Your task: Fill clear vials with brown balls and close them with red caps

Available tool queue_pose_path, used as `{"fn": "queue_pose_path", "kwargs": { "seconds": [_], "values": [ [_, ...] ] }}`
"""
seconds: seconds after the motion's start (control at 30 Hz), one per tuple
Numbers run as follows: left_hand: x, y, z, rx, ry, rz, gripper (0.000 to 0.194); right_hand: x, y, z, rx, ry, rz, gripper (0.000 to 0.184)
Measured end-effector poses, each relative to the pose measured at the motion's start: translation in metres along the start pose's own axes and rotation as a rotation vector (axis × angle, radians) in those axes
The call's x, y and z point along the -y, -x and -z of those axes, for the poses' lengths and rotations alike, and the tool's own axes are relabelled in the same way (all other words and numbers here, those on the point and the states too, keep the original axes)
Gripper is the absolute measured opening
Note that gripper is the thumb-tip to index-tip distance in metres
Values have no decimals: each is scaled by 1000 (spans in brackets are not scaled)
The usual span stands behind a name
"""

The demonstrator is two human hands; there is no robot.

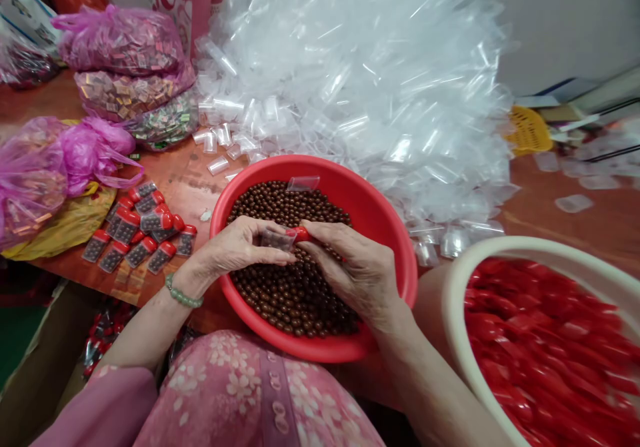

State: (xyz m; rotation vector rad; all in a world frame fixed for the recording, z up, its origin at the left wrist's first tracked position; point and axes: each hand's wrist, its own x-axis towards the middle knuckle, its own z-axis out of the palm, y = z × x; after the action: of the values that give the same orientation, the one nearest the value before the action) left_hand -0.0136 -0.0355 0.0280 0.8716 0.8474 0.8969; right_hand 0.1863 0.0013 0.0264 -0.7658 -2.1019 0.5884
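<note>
Along its near edge, a reddish-brown table (175, 177) is carrying a round red plastic basin (375, 210) of glossy brown balls (295, 310). Above them, the left hand (241, 246) is grasping a clear plastic tube (277, 239), while the right hand (357, 267) is pinching a rounded red plastic cap (301, 234) at its end. These 2 pieces are probably weighing little; the thin, likely slick tube is favouring a gentle side grip, the cap a fingertip pinch.
</note>
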Motion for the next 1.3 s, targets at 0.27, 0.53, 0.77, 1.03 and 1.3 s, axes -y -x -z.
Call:
{"fn": "queue_pose_path", "kwargs": {
  "seconds": [0.27, 0.53, 0.77, 1.03, 1.3],
  "values": [
    [8, -3, 0, -21, 99, -5, 32, 1, -13, -4, -16, -489, -496, 14],
    [5, -6, -2, -59, -109, -149, 20, 11, -29, -5, 12, -332, -308, 15],
    [3, -5, 3, 13, -51, -17, 38, 9, -27, -8, 29, -130, -133, 19],
    [2, -5, 2, 12, -10, -39, 38, 6, -24, -12, -1, -238, -256, 21],
    [2, -3, 1, 31, -47, -34, 44, 10, -24, -17, 9, -176, -231, 16]
  ]
}}
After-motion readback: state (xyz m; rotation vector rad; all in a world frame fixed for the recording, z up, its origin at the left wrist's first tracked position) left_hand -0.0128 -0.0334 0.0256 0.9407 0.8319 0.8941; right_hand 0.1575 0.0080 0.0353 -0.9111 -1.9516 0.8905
